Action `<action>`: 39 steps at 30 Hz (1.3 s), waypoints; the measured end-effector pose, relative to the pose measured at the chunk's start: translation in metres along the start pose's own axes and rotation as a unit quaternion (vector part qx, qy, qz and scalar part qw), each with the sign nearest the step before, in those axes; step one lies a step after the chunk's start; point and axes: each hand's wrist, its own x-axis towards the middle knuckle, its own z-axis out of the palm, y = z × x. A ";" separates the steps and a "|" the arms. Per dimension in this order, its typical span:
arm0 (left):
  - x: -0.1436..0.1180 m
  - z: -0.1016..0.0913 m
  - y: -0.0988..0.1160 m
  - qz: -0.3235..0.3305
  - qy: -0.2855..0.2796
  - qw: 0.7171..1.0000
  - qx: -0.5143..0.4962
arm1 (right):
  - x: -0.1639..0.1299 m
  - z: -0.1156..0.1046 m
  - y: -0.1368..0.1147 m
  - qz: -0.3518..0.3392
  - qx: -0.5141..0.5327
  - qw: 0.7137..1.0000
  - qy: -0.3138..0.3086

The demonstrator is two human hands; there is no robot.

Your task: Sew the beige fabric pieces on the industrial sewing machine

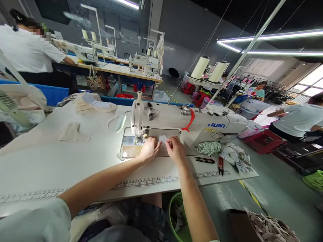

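A small white piece of fabric [163, 138] is between my two hands, just right of the needle of a white sewing machine [166, 117]. My right hand [176, 150] pinches its right edge between thumb and finger. At its left edge, my left hand [150, 148] has its fingers closed on it, beside the machine's needle plate [129, 140]. Part of the fabric is hidden by my fingers. Two thread snips, one black [204, 160] and one red [221, 166], lie on the table to the right of my right hand.
A coil of pale green cord [209, 148] and a pile of fabric scraps [236, 157] are at the table's right end. Cut beige pieces [94, 103] lie at the back left. Below the table edge stands a green basket [172, 215]. Co-workers sit at other machines.
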 end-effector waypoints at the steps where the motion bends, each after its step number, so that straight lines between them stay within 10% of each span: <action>1: 0.002 -0.001 0.005 -0.007 -0.005 1.000 -0.004 | -0.001 0.000 -0.001 -0.003 0.006 1.000 0.002; 10: -0.036 -0.075 -0.005 -0.078 -0.088 0.989 -0.095 | -0.007 0.005 -0.015 0.038 -0.097 0.986 -0.132; 19: -0.046 -0.177 -0.062 -0.238 -0.160 0.943 0.171 | -0.007 0.012 -0.016 0.003 -0.113 0.987 -0.112; 25: -0.056 -0.201 -0.085 -0.200 -0.169 0.948 0.179 | -0.006 0.014 -0.007 -0.058 -0.071 0.996 0.014; 30: -0.057 -0.257 -0.140 -0.136 -0.080 0.963 0.219 | -0.004 0.016 -0.008 -0.064 -0.062 0.995 0.043; 33: -0.049 -0.280 -0.170 -0.121 -0.128 0.960 0.217 | -0.003 0.018 -0.009 -0.060 -0.055 0.996 0.042; 39: -0.044 -0.280 -0.178 -0.109 -0.160 0.962 0.193 | -0.004 0.019 -0.006 -0.060 -0.049 0.996 0.041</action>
